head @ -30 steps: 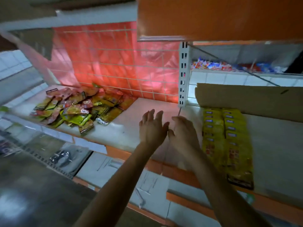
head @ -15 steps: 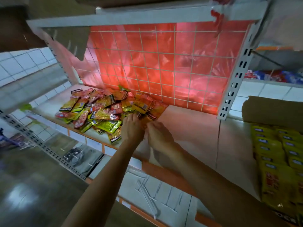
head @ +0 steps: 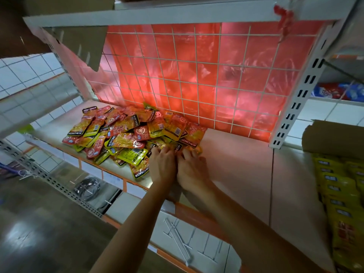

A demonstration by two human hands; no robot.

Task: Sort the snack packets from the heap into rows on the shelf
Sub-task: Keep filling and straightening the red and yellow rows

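Heap [head: 134, 133] of packets touches left hand [head: 162, 168] and right hand [head: 192, 172], fingers [head: 165, 151] curled into its near edge; grip unclear.

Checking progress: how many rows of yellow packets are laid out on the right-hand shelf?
2. The left row runs front to back below the cardboard; the right row lies beside it, cut by the frame edge. More may be hidden beyond.

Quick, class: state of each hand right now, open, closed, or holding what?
Left hand: fingertips at the heap, near edge; grip cannot be told.
Right hand: fingers curled at the same edge; grip cannot be told.
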